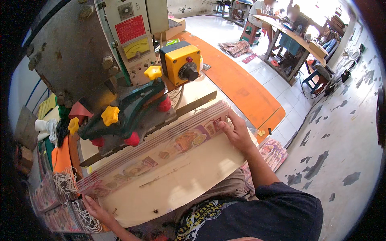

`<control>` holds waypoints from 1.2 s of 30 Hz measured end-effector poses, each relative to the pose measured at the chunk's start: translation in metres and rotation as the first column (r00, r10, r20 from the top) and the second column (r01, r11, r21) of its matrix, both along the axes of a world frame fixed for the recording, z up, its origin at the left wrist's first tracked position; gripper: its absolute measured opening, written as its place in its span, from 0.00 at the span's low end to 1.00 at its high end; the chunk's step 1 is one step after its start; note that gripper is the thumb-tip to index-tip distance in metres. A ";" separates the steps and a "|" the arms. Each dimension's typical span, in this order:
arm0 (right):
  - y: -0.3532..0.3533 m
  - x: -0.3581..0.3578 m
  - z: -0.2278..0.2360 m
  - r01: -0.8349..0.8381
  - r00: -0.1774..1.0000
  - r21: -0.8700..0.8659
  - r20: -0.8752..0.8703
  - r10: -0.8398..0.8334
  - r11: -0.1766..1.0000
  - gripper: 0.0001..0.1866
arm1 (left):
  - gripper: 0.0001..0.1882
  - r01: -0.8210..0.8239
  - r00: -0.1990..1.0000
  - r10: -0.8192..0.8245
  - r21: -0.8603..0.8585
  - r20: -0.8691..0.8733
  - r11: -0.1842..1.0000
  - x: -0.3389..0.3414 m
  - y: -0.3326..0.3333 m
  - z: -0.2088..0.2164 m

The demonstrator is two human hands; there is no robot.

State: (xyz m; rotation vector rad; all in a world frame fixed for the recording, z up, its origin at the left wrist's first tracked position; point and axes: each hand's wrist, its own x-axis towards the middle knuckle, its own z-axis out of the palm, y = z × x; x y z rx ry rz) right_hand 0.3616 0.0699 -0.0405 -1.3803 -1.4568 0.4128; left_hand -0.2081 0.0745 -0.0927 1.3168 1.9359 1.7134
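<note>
A long printed plastic sheet (161, 150), with food pictures along it and several parallel folds or layers at its far edge, lies slantwise over a cream board (169, 184). My right hand (237, 130) is closed on its right end, thumb on top and fingers behind the edge. At the lower left end, my left hand (95, 209) grips the sheet's corner between thumb and fingers; part of the grip is hard to make out. The far edge of the sheet lies by a long metal bar (197, 105) under the dark green press head (132, 108) of a machine.
Yellow star knobs (110, 115) and a yellow control box (180, 62) sit on the machine. Past it curves an orange table (241, 80). Bundled printed sheets with white cords (66, 184) lie at left; more printed sheets (271, 154) are at right. People sit at a far workbench (289, 36).
</note>
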 end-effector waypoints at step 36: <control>0.004 0.007 -0.005 0.187 0.974 0.301 0.069 -0.217 0.935 0.19 | 0.22 -0.035 0.999 0.035 0.200 0.008 0.979 0.000 -0.003 0.012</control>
